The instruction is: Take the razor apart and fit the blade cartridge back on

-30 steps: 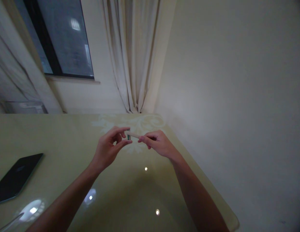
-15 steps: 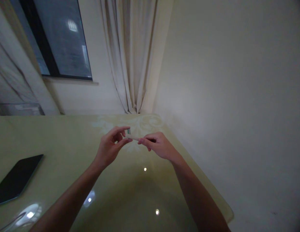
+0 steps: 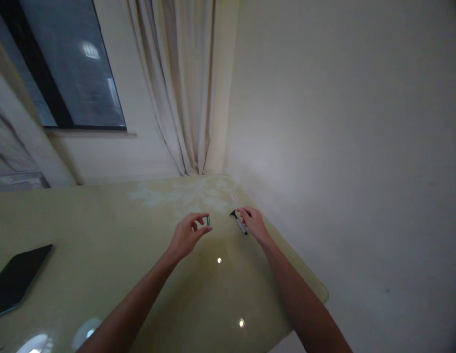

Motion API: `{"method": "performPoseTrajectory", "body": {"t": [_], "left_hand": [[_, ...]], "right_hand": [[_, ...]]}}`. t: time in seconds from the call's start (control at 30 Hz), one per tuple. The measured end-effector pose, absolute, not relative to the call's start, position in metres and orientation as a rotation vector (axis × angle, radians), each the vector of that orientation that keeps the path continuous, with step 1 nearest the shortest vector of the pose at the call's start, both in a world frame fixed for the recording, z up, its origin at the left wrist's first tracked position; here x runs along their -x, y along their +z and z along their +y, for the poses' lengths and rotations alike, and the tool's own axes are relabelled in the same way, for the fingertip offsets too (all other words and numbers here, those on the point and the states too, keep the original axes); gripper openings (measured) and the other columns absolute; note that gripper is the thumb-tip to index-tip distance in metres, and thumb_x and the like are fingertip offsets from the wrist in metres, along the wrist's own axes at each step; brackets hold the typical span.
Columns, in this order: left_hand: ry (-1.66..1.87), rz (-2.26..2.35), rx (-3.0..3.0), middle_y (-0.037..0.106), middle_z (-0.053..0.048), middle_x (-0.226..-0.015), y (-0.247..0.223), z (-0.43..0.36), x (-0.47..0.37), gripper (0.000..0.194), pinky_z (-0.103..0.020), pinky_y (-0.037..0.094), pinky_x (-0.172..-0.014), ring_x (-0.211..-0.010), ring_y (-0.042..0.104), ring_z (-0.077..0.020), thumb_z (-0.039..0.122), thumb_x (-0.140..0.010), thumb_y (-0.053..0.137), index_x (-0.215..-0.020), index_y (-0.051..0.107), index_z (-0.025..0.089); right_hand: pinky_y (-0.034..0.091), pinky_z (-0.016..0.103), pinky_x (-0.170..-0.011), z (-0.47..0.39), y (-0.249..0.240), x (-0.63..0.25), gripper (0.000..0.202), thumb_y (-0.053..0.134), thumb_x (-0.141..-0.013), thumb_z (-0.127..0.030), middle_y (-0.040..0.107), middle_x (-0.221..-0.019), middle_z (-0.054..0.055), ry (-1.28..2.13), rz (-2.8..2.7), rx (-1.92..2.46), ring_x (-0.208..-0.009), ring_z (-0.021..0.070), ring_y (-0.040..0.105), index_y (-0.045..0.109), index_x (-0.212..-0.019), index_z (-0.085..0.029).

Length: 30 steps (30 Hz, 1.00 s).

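Note:
Between the thumb and fingertips of my left hand (image 3: 188,234) a small greenish, upright piece (image 3: 208,220) is pinched. To its right, my right hand (image 3: 253,221) has its fingers closed beside a grey and black tool (image 3: 240,225) with a short dark crosspiece at its top. A thin pale object (image 3: 234,198) shows just past the right fingertips; what exactly those fingers grip is too small to tell. The two hands are apart, over the far right part of the glossy table (image 3: 158,274).
A dark flat device (image 3: 20,277) lies at the table's left. Behind the table are a curtain (image 3: 187,98), a window (image 3: 73,63) and a wall (image 3: 342,147) running along the right edge. Lamp reflections show on the tabletop.
My hands have separated, the right one moving to the right. The pale piece between them has left my left hand, and the grey and black tool now shows. The view has shifted.

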<state>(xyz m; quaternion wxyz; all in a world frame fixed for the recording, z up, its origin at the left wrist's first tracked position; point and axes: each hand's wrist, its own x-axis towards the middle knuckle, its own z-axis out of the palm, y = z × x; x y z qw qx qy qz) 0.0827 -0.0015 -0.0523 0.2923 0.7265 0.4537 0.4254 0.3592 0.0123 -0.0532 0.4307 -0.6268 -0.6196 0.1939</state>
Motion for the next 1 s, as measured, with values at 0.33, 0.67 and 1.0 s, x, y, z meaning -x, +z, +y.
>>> {"method": "performPoseTrajectory", "body": {"t": [0.33, 0.67, 1.0], "left_hand": [[0.791, 1.573, -1.920, 0.082, -0.007, -0.108, -0.092, 0.037, -0.183, 0.040, -0.040, 0.052, -0.096, -0.107, 0.072, -0.0292, 0.029, -0.077, 0.090, -0.116, 0.085, 0.026], [0.652, 1.788, -1.871, 0.083, -0.006, -0.119, -0.092, 0.038, -0.191, 0.040, -0.049, 0.041, -0.111, -0.125, 0.068, -0.0338, 0.042, -0.082, 0.087, -0.122, 0.084, 0.035], [0.615, 1.812, -1.878, 0.083, -0.006, -0.123, -0.092, 0.035, -0.192, 0.043, -0.047, 0.044, -0.110, -0.130, 0.067, -0.0351, 0.044, -0.082, 0.086, -0.124, 0.083, 0.036]], "right_hand": [[0.050, 0.030, -0.075, 0.020, -0.084, -0.391, 0.017, 0.074, -0.087, -0.028, 0.082, -0.093, 0.011, 0.306, -1.474, 1.887, -0.086, 0.0245, 0.074, 0.086, -0.093, -0.017], [0.045, 0.027, -0.073, 0.022, -0.094, -0.387, 0.012, 0.077, -0.088, -0.025, 0.083, -0.095, 0.011, 0.251, -1.565, 2.009, -0.089, 0.0231, 0.074, 0.086, -0.090, -0.017], [0.046, 0.027, -0.074, 0.020, -0.098, -0.381, 0.018, 0.071, -0.092, -0.023, 0.083, -0.098, 0.009, 0.201, -1.627, 2.007, -0.088, 0.0203, 0.074, 0.088, -0.097, -0.019]]}}
